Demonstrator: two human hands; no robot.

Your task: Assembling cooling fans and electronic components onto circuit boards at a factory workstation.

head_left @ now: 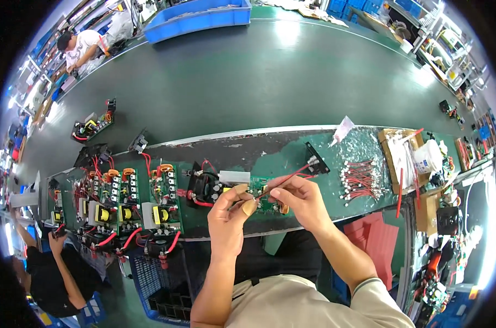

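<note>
Both my hands meet over a green circuit board (269, 206) at the bench's front edge. The fingers of my left hand (226, 216) are pinched together at a small pale wire end, and tan covers show on its fingertips. My right hand (304, 201) grips thin red wire (293, 176) between thumb and forefinger, a short stretch running across to the left fingertips. Beyond the right hand, red leads reach a small black panel (317, 158) lying tilted. Just left of the board sit a black fan-like part (203, 183) and a grey metal block (234, 177). My fingers hide much of the board.
Several assembled boards (163, 199) with yellow transformers stand to the left. Short red wires (362, 180) lie piled at right, beside a cardboard box (394, 158) and a white tub (427, 157). A green conveyor belt (248, 76) runs beyond; a co-worker (56, 268) sits left.
</note>
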